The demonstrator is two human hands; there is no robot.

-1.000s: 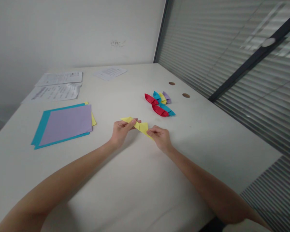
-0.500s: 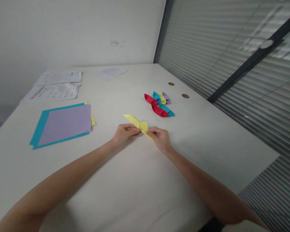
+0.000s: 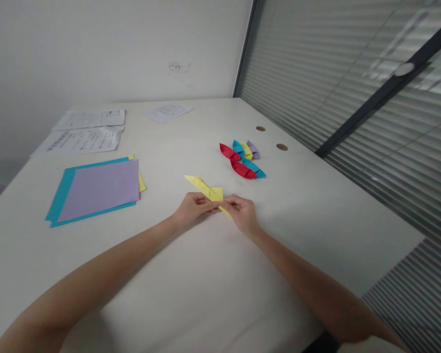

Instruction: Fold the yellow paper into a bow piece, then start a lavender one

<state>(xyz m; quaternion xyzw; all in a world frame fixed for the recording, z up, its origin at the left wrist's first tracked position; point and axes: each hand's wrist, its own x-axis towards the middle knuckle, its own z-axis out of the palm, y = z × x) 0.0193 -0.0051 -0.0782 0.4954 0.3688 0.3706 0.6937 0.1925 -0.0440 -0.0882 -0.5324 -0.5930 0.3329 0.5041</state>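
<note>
A partly folded sheet of yellow paper (image 3: 206,189) is pinched between my hands over the white table, with one long point sticking out to the upper left and a square flap standing at the back. My left hand (image 3: 195,206) grips its near edge, fingertips closed. My right hand (image 3: 241,211) pinches the lower right end, its thumb almost touching the left fingertips. The fingertips hide part of the fold. Beyond my right hand lie folded paper boat-like pieces: red ones (image 3: 243,169), blue ones (image 3: 253,167), a yellow one (image 3: 247,150) and a purple one (image 3: 253,149).
To the left, a stack of paper sheets has a purple sheet (image 3: 101,189) on top and blue sheets (image 3: 59,196) below. Printed pages (image 3: 84,139) lie farther back, near the wall. Two round holes (image 3: 281,147) sit by the right edge, beside window blinds (image 3: 316,88).
My left hand has slid slightly right along the paper, bringing its fingertips close to my right thumb. The yellow paper has shifted a little left and towards me.
</note>
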